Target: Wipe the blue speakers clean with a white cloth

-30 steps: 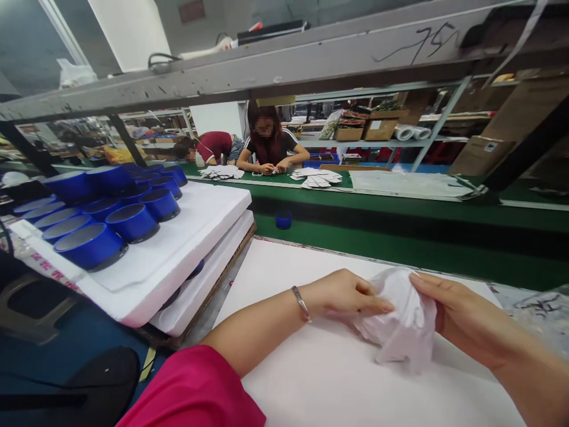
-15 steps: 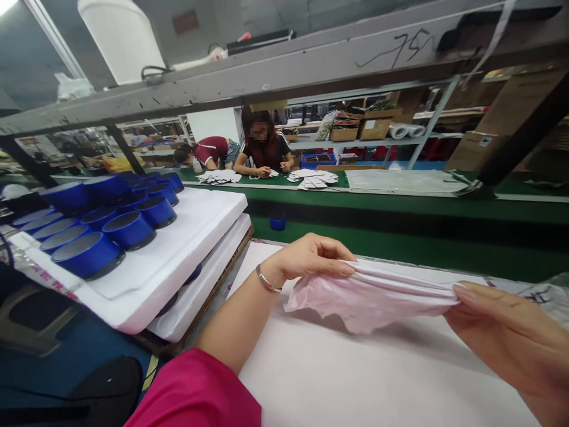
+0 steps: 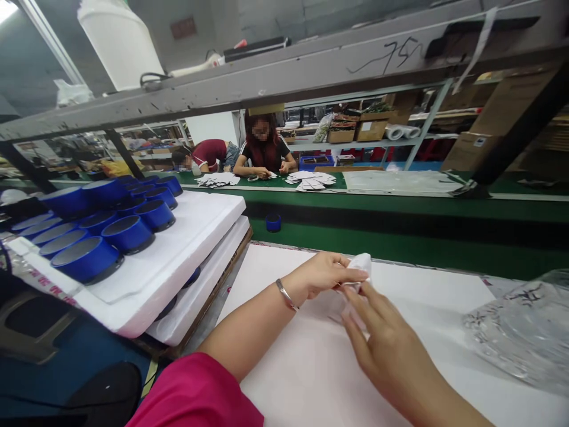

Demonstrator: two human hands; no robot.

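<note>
My left hand [image 3: 326, 273], with a silver bracelet at the wrist, is closed on a thin, white, crumpled cloth-like sheet [image 3: 361, 263]. My right hand [image 3: 377, 326] meets it from the right, its fingers pressed against the same sheet. Both hands are close together over the white tabletop [image 3: 302, 356]. Part of the sheet bunches up above the fingers and part hangs below; the rest is hidden by the hands. Whether it is cloth or soft plastic I cannot tell.
Blue round speaker-like cylinders [image 3: 86, 259] stand on stacked white foam trays [image 3: 195, 237] at left. Clear plastic [image 3: 520, 326] lies at right. One blue cylinder [image 3: 273, 222] sits on the green conveyor belt [image 3: 355, 237]. Across it, a co-worker [image 3: 264, 148] handles small white pieces. A shelf beam [image 3: 267, 77] crosses above.
My right hand has moved left to join my left hand. The sheet, stretched between them before, is now gathered into a bunch. More of the clear plastic shows at right.
</note>
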